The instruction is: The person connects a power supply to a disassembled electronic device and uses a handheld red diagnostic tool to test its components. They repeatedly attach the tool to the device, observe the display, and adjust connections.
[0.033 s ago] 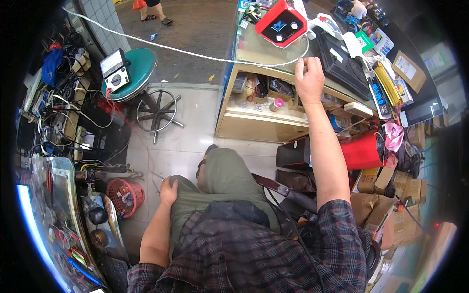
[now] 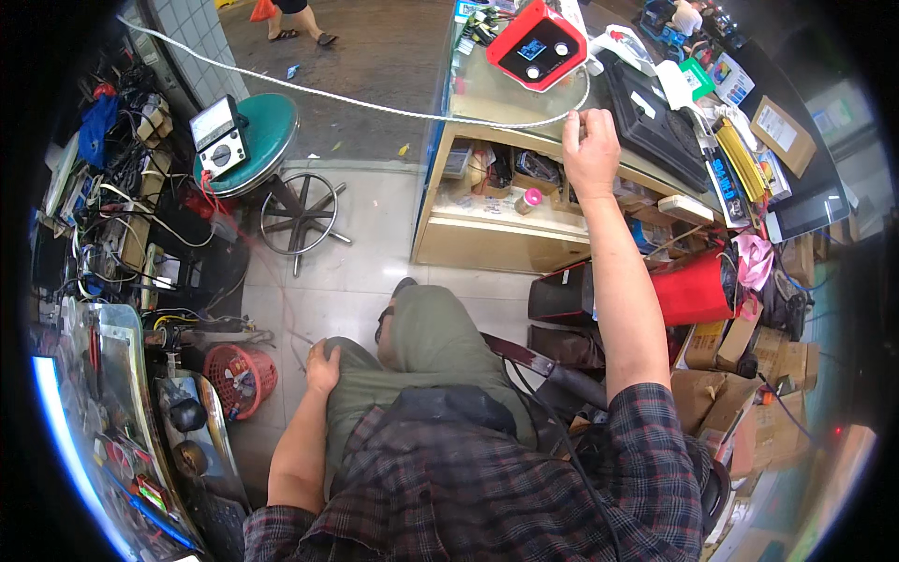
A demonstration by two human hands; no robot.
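Note:
My right hand (image 2: 592,155) is raised to the near edge of a glass-topped wooden counter (image 2: 501,245). Its fingers are curled in, and whatever they hold, if anything, is hidden. Close by its fingertips a white braided cord (image 2: 375,110) curves up toward a red box-shaped device (image 2: 537,47) with a small lit screen and two round white knobs. The cord runs off to the upper left across the view. My left hand (image 2: 324,367) lies over my left knee (image 2: 354,361), fingers loosely spread and partly hidden, holding nothing visible.
A round green stool (image 2: 272,140) bears an analog multimeter (image 2: 219,136) with red leads hanging down. On the left are piled cables and a pink basket (image 2: 241,379). A black case (image 2: 651,122) lies on the counter; cardboard boxes (image 2: 773,421) crowd the right. A passer-by's legs (image 2: 304,21) show beyond.

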